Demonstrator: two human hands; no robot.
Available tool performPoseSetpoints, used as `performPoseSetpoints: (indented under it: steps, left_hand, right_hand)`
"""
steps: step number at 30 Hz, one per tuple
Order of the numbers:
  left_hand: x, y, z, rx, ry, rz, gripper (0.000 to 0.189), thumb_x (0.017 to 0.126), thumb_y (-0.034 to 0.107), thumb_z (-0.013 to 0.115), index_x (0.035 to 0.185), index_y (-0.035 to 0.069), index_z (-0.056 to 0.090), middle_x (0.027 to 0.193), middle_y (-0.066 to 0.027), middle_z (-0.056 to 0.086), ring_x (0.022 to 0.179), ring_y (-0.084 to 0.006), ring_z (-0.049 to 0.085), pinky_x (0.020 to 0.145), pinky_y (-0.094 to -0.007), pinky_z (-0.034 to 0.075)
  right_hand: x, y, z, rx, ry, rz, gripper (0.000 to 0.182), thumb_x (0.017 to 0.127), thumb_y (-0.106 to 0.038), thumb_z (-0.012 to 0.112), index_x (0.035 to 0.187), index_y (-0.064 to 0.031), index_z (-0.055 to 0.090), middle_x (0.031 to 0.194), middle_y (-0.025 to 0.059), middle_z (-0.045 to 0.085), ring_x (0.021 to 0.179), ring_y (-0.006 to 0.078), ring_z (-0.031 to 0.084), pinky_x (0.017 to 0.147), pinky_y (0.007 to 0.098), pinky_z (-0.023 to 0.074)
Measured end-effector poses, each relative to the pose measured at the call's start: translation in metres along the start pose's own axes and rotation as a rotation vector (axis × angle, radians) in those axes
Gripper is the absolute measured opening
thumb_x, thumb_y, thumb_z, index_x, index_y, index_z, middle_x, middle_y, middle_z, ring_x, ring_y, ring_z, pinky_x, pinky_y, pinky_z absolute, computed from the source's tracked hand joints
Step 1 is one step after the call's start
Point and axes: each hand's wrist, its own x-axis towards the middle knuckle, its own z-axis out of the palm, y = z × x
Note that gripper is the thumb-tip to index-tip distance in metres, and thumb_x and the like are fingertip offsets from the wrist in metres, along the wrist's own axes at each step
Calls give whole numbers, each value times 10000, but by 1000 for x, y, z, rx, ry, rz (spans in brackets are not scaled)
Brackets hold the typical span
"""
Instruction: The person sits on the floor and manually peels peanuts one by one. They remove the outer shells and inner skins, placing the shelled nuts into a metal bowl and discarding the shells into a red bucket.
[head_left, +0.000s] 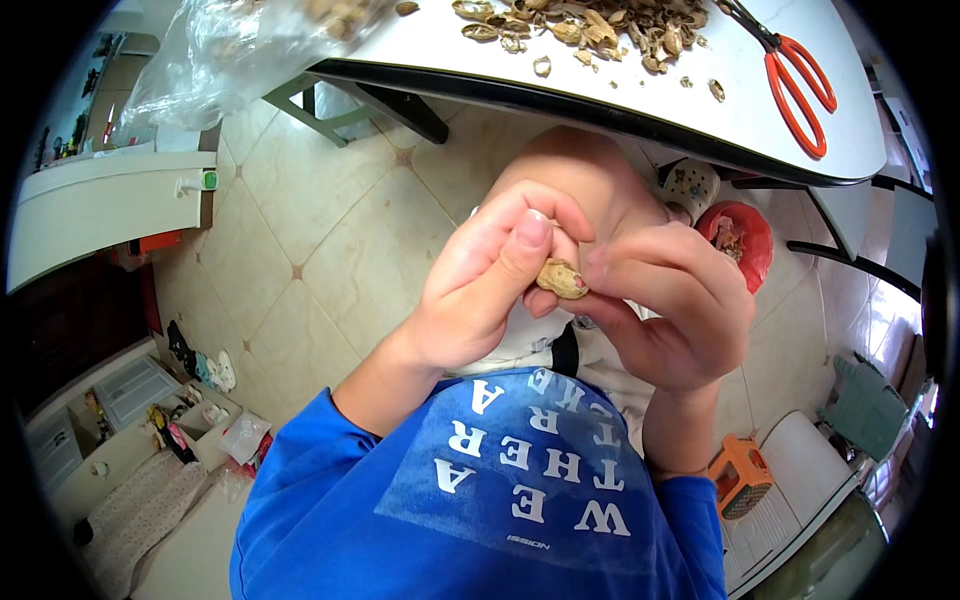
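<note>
Between my two hands, above my lap, is a peanut in its shell (561, 279), with a bit of reddish kernel showing at its right end. My left hand (495, 277) grips the shell's left side with the thumb above and curled fingers behind. The fingertips of my right hand (667, 300) pinch its right end. On the white table (750, 127) ahead lies a pile of peanut shells (622, 30), with loose shell pieces near the edge. Scissors with red handles (799, 94) rest to the right of the pile.
A clear plastic bag (202, 67) hangs over the table's left edge with brownish contents. The table's dark edge runs just beyond my knees. A red bin (756, 259) stands on the floor at the right. An orange stool (739, 476) is at lower right.
</note>
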Motion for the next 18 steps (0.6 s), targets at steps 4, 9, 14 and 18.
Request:
performPoseSetpoints:
  steps: [4, 9, 14, 18]
  left_hand:
    - [-2, 0, -10, -13, -97, -62, 378, 1057, 327, 418, 1080, -33, 533, 852, -50, 588, 685, -74, 485, 630, -195, 387]
    - [-2, 4, -24, 20, -226, -168, 309, 1001, 238, 559, 1033, -62, 627, 877, -95, 663, 737, -115, 599, 660, -227, 468]
    - [4, 4, -33, -8, -216, -267, 204, 936, 117, 658, 1020, -64, 704, 818, -109, 709, 719, -120, 632, 658, -239, 502]
    - [4, -6, -27, -47, -131, -238, 214, 919, 126, 681, 1018, -61, 716, 813, -108, 710, 732, -127, 639, 677, -245, 509]
  right_hand:
    - [-2, 4, -8, 57, -112, -33, 284, 635, -80, 880, 830, -25, 682, 774, 78, 643, 666, 184, 604, 572, 273, 467]
    - [-1, 13, -14, 231, -211, 19, 274, 649, -82, 874, 809, -32, 657, 762, 63, 633, 671, 183, 600, 585, 282, 465]
    - [-2, 8, -10, 239, -202, 154, 230, 629, -91, 854, 730, -52, 651, 690, 45, 611, 589, 208, 594, 523, 277, 456]
    - [-6, 7, -12, 97, -147, 63, 209, 647, -104, 839, 733, -59, 654, 675, 46, 599, 583, 213, 590, 520, 292, 459]
